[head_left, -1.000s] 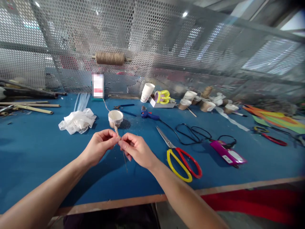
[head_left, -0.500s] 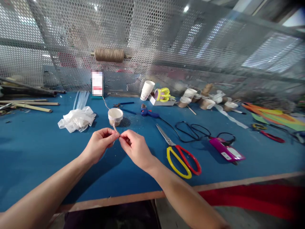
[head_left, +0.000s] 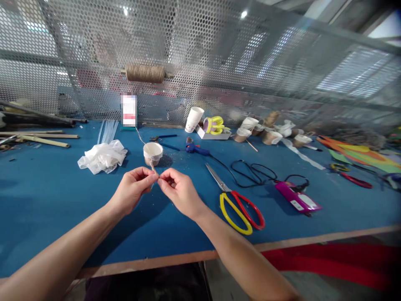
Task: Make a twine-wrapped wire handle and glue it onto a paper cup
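A small paper cup [head_left: 153, 154], wrapped in brown twine below a white rim, stands on the blue table just beyond my hands. Twisted twine [head_left: 152, 167] runs from its near side down to my fingertips. My left hand [head_left: 135, 187] is closed, thumb and index finger pinching that twine. Close against it, my right hand [head_left: 179, 190] also pinches the twine, fingers curled. The exact end between the fingertips is hidden. From behind the cup a thin strand leads up toward a twine spool [head_left: 145, 74] on the mesh wall.
Large scissors [head_left: 235, 205] lie right of my hands. Behind them are a blue glue gun [head_left: 196, 148] with a black cord and a purple power strip [head_left: 297, 198]. White plastic film [head_left: 103, 156] sits left of the cup. Several wrapped cups stand at the back right.
Both hands keep pinching the twine, with only a slight shift of the fingers. The whole view has moved a little; the cup stands in the same place.
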A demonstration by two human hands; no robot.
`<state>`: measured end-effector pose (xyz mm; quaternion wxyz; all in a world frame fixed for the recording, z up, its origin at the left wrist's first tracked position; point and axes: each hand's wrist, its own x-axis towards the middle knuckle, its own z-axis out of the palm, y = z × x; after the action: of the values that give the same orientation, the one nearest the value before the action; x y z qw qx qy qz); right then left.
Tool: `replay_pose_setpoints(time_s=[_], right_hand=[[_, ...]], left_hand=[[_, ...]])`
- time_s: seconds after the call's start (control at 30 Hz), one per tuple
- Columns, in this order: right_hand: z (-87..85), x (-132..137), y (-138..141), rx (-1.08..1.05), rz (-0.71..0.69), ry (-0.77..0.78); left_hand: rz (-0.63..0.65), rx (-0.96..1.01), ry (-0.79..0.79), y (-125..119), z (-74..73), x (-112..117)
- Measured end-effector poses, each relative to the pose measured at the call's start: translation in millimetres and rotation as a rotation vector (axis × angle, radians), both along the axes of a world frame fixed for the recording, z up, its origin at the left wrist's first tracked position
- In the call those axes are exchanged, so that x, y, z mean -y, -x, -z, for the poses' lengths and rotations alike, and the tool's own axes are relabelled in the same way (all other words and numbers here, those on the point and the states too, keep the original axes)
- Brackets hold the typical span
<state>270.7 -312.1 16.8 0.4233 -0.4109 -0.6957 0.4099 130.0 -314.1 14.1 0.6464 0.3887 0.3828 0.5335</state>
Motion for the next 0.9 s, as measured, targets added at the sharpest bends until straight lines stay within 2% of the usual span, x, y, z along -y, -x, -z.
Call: replay_pose_setpoints(time_s=[0.07, 0.1, 0.13, 0.2, 0.3, 0.37, 0.47, 0.57, 0.77, 0.9], right_hand=[[1.1, 3, 3, 0.106, 0.131, -0.202], [1.1, 3, 3, 0.112, 0.150, -0.228], [0.8, 3, 3, 0.082, 0.127, -0.183], [-0.7, 1, 0, -0.065, -0.030, 0.072], [-3.6, -4, -6, -0.330, -0.360, 0.517], [-5.2, -6, -8, -0.449, -0.462, 0.637], [-6.3, -6, -9, -0.523, -0.415, 0.626], [-5.2, -6, -7, -0.510, -0.332, 0.586], [1.7, -8, -5, -0.433, -0.243, 0.488], [3.5, -7, -4, -0.300, -0.182, 0.352]], left_hand=[[-0.037, -0.017, -0.002, -1, 1.6, 0], [-0.046, -0.020, -0.006, -1, 2.0, 0], [-0.047, -0.016, -0.011, -1, 2.0, 0], [-0.003, 0.014, -0.010, 1, 1.0, 1], [0.142, 0.089, -0.010, 4, -1.9, 3], [0.194, 0.119, -0.017, 5, -3.7, 4], [0.164, 0.112, -0.016, 5, -4.9, 4], [0.113, 0.063, -0.014, 4, -4.1, 3], [0.019, -0.078, -0.052, 4, -2.3, 1], [-0.011, -0.133, -0.048, 3, -3.0, 1]])
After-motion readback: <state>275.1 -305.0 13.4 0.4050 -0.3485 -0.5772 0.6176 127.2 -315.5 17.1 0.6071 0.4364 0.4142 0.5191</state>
